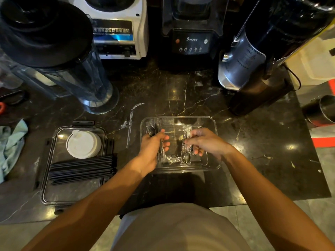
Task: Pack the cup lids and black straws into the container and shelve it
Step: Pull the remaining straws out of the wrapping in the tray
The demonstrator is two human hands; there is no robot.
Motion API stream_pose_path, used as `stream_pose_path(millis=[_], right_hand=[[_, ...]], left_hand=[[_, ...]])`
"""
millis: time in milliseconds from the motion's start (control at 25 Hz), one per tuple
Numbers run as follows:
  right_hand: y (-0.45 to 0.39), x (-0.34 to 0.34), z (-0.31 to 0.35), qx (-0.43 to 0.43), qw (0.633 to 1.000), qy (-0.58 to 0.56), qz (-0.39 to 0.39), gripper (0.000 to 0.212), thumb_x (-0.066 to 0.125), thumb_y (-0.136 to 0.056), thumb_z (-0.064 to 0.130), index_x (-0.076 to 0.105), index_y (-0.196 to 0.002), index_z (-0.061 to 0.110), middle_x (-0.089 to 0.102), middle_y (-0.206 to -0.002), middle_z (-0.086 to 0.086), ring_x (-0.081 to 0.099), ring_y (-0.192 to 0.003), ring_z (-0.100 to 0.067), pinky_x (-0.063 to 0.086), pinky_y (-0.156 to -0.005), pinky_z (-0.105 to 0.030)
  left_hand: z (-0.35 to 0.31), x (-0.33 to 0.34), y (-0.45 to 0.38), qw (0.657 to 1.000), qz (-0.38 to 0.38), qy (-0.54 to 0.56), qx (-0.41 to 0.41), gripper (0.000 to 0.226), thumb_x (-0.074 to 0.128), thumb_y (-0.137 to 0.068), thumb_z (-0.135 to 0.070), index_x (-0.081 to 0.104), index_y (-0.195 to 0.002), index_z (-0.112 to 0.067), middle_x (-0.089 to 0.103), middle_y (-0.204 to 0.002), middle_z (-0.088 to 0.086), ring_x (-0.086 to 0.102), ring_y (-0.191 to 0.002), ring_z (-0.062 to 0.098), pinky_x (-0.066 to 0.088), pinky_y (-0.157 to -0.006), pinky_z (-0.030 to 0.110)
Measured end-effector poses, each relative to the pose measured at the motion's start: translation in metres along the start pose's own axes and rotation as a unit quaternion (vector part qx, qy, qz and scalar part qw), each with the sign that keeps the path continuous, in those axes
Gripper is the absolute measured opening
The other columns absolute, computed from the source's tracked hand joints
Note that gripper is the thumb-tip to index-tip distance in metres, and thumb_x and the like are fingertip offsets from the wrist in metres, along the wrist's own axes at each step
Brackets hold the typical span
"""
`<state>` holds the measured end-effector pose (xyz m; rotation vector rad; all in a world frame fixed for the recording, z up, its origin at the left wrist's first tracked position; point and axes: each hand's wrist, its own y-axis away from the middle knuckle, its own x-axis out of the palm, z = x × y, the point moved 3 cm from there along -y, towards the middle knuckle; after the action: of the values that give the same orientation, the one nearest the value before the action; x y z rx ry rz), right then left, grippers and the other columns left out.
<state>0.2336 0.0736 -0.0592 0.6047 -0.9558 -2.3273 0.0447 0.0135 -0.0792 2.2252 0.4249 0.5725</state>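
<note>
The clear container (210, 122) sits near the middle of the dark marble surface (262, 169), with both hands inside it. The left hand (151, 146) has its grip closed on a dark item in clear wrap; the right hand (204, 142) pinches a wrapped spoon packet (186, 156). To the left, white cup lids (83, 144) and a bundle of black straws (81, 169) lie on the container's flat lid (68, 194). Blenders (190, 40) stand along the far edge.
</note>
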Motion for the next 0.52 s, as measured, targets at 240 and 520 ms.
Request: stream_pose_path(millis=[240,520], right_hand=[[0.01,0.014,0.014,-0.1,0.934,0.335,-0.069,0.005,0.063,-0.098,0.022,0.059,-0.098,0.024,0.065,-0.084,0.005,0.066,-0.08,-0.016,0.052,-0.078,-0.035],[0.001,0.035,0.001,-0.104,0.834,0.539,-0.052,0.017,0.066,-0.094,0.014,0.067,-0.111,0.016,0.07,-0.106,-0.005,0.067,-0.103,-0.024,0.049,-0.093,-0.037]], left_hand=[[0.0,-0.001,0.002,1.0,0.003,0.001,-0.002,0.023,0.059,-0.099,-0.005,0.063,-0.122,-0.005,0.066,-0.084,0.005,0.062,-0.068,0.014,0.052,-0.06,0.025],[0.001,-0.001,0.001,1.0,0.004,0.006,-0.003,0.016,0.06,-0.098,-0.005,0.065,-0.112,-0.008,0.066,-0.083,0.006,0.062,-0.069,0.015,0.051,-0.062,0.027]])
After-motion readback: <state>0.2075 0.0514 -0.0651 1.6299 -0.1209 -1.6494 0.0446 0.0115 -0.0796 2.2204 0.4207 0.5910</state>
